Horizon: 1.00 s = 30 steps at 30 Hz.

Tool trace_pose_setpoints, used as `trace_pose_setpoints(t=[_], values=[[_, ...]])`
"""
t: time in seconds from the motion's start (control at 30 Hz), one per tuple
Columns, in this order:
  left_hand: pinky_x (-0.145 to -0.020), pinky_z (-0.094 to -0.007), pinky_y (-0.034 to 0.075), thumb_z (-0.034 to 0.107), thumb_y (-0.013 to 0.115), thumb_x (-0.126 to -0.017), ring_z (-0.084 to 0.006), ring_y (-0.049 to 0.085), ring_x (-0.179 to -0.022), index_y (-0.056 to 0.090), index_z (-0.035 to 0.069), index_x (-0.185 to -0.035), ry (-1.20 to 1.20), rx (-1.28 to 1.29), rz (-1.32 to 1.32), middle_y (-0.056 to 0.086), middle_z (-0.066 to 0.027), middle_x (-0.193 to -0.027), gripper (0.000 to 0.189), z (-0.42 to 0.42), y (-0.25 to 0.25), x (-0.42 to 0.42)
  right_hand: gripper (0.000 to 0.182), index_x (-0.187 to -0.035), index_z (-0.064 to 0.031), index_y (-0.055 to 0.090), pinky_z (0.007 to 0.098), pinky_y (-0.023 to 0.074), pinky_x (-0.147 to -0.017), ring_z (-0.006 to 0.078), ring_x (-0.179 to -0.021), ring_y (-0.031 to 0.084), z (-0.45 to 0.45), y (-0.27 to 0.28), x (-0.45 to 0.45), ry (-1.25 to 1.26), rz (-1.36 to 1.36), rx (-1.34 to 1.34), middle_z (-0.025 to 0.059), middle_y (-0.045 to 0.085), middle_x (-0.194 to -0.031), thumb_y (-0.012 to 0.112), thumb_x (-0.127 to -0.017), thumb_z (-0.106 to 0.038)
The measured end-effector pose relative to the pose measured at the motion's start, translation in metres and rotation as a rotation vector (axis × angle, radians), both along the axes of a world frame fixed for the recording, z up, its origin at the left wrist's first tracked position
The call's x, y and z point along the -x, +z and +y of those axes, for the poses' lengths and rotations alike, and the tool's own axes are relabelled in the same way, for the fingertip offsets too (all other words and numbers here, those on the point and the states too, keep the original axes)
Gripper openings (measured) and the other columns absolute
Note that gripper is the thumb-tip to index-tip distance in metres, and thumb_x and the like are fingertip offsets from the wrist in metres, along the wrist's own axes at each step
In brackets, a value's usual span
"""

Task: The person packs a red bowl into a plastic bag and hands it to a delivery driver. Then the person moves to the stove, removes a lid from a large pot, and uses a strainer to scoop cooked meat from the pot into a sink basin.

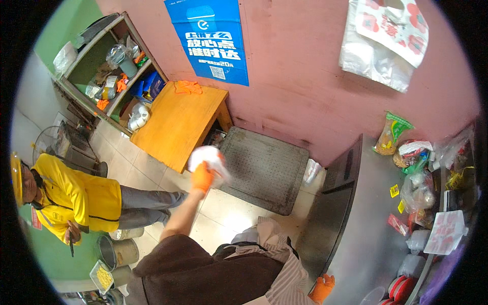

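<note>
My left hand [202,178], in an orange glove, is stretched out ahead of me. A white bundle [207,158] with some red on it is in its grasp, blurred by motion; it may be a plastic bag. Under it I see a wooden table [179,118] and a dark grey textured mat or platform [267,167]. My right hand [323,288], gloved in orange too, rests at the edge of the stainless steel counter [366,213] with nothing visible in it.
A person in a yellow jacket [84,198] stands at left, holding a dark phone-like object [71,244]. Beyond the table is a cluttered shelf [110,72]. Packaged goods [417,190] line the counter's right side. Plastic bags [381,49] hang on the pink wall. Metal pots [116,251] stand lower left.
</note>
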<state>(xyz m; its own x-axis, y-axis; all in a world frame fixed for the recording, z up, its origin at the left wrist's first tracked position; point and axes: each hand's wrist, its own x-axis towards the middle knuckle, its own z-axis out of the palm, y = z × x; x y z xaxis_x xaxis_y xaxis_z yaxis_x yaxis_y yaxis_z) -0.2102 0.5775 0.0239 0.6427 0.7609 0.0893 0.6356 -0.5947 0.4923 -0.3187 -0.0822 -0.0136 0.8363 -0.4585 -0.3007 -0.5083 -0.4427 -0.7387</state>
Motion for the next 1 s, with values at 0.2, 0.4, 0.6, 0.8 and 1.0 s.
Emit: trace_pose_setpoints(t=[0.2, 0.4, 0.6, 0.8, 1.0], values=[[-0.097, -0.0470, 0.047, 0.026, 0.064, -0.087, -0.0424, 0.058, -0.115, 0.060, 0.004, -0.119, 0.215, 0.200, 0.248, 0.062, -0.0253, -0.121, 0.039, 0.230, -0.027, 0.056, 0.044, -0.126, 0.0028, 0.060, 0.0370, 0.0469, -0.096, 0.0284, -0.113, 0.060, 0.074, 0.045, -0.010, 0.008, 0.147, -0.192, 0.0173, 0.062, -0.122, 0.064, -0.083, -0.005], [-0.088, -0.0460, 0.049, 0.041, 0.049, -0.098, -0.0302, 0.061, -0.101, 0.057, 0.010, -0.129, 0.172, 0.364, -0.295, 0.063, -0.0123, -0.116, 0.044, 0.234, -0.060, -0.020, 0.039, -0.121, -0.0041, 0.066, 0.0374, 0.0497, -0.095, 0.0297, -0.110, 0.065, 0.102, 0.104, 0.014, -0.086, 0.254, 0.081, 0.0167, 0.068, -0.117, 0.067, -0.085, -0.017], [-0.099, -0.0395, 0.048, 0.011, 0.055, -0.096, -0.0277, 0.059, -0.116, 0.057, 0.002, -0.130, -0.477, 0.722, -0.118, 0.061, -0.0127, -0.130, 0.036, -0.084, -0.096, -0.168, 0.053, -0.127, -0.0047, 0.061, 0.0381, 0.0478, -0.097, 0.0262, -0.110, 0.063, 0.108, 0.134, -0.008, -0.704, -0.332, -0.786, 0.0139, 0.065, -0.122, 0.053, -0.099, -0.049], [-0.099, -0.0319, 0.048, 0.026, 0.043, -0.105, -0.0215, 0.064, -0.111, 0.050, -0.003, -0.139, -1.462, 1.599, 0.733, 0.067, -0.0146, -0.120, 0.045, -0.495, 0.100, -0.080, 0.042, -0.130, -0.0005, 0.055, 0.0412, 0.0469, -0.103, 0.0270, -0.117, 0.060, 0.073, 0.182, -0.020, -0.626, -0.986, -1.501, 0.0150, 0.062, -0.126, 0.046, -0.105, -0.033], [-0.091, -0.0359, 0.051, 0.025, 0.044, -0.105, -0.0196, 0.065, -0.105, 0.062, 0.002, -0.119, -1.770, 1.687, 0.755, 0.068, -0.0101, -0.114, 0.032, -0.629, 0.114, 0.005, 0.036, -0.136, -0.0002, 0.047, 0.0392, 0.0420, -0.111, 0.0265, -0.126, 0.055, 0.012, 0.178, 0.039, -0.763, -1.205, -1.354, 0.0148, 0.057, -0.134, 0.043, -0.105, -0.016]])
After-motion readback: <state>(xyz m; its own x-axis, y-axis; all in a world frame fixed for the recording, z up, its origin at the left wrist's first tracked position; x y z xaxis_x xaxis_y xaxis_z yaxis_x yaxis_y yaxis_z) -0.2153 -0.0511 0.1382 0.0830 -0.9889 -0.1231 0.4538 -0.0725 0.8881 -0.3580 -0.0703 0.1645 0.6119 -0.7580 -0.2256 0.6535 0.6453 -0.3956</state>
